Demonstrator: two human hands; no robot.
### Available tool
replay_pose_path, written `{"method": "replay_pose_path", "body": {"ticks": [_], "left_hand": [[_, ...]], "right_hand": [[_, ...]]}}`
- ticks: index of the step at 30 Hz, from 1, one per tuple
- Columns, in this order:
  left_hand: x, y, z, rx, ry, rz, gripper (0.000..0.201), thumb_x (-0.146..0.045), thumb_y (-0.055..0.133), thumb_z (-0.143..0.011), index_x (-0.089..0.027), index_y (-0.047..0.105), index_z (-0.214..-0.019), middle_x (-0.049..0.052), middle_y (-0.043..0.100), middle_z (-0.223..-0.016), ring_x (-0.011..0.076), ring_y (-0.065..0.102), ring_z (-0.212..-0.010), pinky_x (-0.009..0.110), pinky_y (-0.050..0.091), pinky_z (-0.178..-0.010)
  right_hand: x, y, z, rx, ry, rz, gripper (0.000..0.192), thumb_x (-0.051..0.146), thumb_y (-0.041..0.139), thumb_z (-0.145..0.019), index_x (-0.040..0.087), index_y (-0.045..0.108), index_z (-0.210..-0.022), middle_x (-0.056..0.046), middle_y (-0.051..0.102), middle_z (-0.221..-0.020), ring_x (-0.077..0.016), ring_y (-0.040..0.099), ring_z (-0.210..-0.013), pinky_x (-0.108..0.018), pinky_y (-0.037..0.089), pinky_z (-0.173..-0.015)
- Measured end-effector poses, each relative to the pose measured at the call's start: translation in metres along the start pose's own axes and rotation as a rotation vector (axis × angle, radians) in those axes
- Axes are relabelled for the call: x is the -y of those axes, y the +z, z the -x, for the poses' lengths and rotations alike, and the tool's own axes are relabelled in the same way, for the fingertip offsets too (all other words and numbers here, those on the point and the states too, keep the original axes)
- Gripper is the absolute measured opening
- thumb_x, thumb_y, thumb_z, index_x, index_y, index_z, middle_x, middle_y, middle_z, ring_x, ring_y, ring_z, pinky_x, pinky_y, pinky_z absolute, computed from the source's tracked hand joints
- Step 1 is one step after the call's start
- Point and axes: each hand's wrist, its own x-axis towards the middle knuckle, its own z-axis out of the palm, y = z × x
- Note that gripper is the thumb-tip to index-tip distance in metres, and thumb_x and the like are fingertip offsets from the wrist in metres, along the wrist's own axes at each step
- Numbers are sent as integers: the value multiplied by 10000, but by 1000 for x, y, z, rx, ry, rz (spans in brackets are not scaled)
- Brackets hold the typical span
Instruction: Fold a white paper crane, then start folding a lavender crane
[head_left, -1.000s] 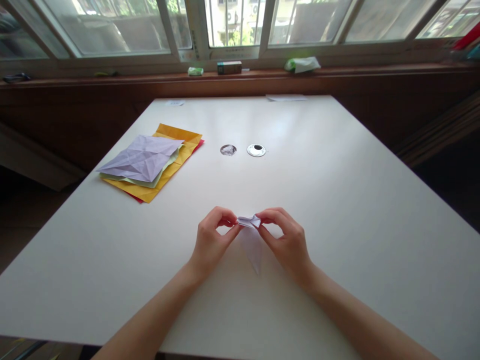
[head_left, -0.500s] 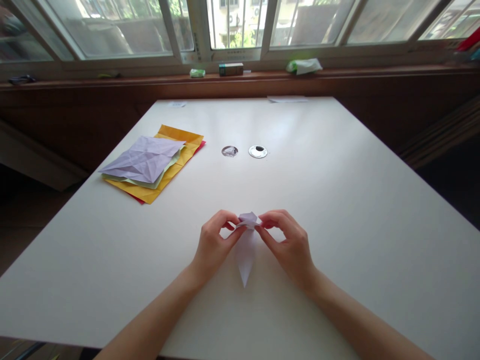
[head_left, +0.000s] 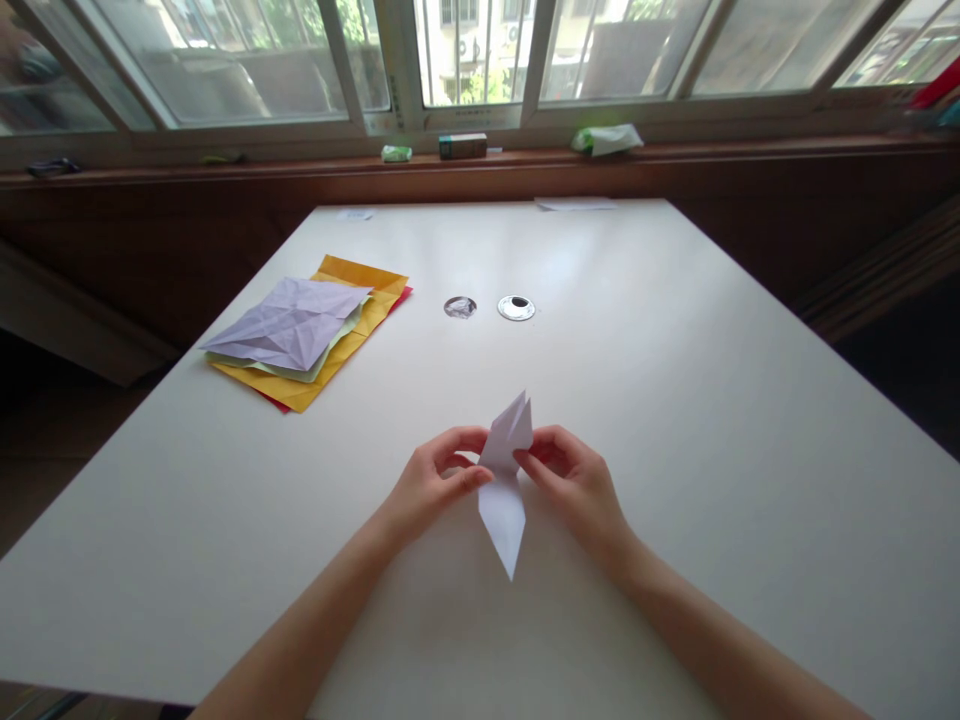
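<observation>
A small folded white paper piece [head_left: 505, 480] stands between my hands near the front of the white table [head_left: 712, 420]. It is long and narrow, with one pointed tip toward me and two raised points on the far end. My left hand [head_left: 436, 482] pinches its left side at the middle. My right hand [head_left: 576, 485] pinches its right side, directly opposite the left.
A stack of creased paper sheets [head_left: 300, 330], lilac on top of green, orange and red, lies at the left. Two round cable holes [head_left: 515, 307] sit mid-table. Small boxes and a wrapper [head_left: 607, 137] rest on the wooden window sill behind.
The far end of the folded paper, which was pressed low between my fingers, has swung up and now stands as two points. Both hands stayed in place, shifting slightly toward me.
</observation>
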Motion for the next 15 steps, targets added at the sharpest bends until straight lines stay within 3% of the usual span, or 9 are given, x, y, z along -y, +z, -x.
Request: {"method": "replay_pose_path", "body": {"ticks": [4, 9, 12, 15], "left_hand": [[-4, -3, 0, 59, 61, -33, 621, -280, 778, -614, -274, 539, -1187, 78, 588, -1174, 229, 552, -1051, 309, 474, -832], [2, 7, -1, -126, -50, -22, 300, -349, 680, -728, -199, 595, -974, 65, 625, -1008, 156, 605, -828, 261, 492, -690], [5, 10, -1, -130, -108, 90, 242, -355, 670, -738, -171, 574, -861, 61, 649, -961, 153, 633, -790, 252, 490, -675], [5, 11, 0, -128, -200, 165, 231, -352, 663, -748, -176, 534, -822, 28, 681, -804, 155, 649, -728, 220, 466, -595]], "right_hand": [[2, -3, -4, 24, 145, -252, 155, 333, 623, -749, 183, 604, -782, -19, 659, -762, -153, 616, -702, -274, 490, -642], [3, 1, -1, 96, 144, -297, 183, 355, 644, -735, 181, 613, -786, -25, 662, -776, -156, 617, -717, -281, 495, -665], [2, 3, 2, 134, 97, -270, 199, 373, 646, -737, 184, 616, -793, -34, 664, -783, -168, 623, -734, -299, 505, -680], [4, 2, 4, 79, 33, -229, 194, 372, 625, -763, 196, 602, -842, -31, 654, -810, -160, 618, -756, -293, 505, -694]]}}
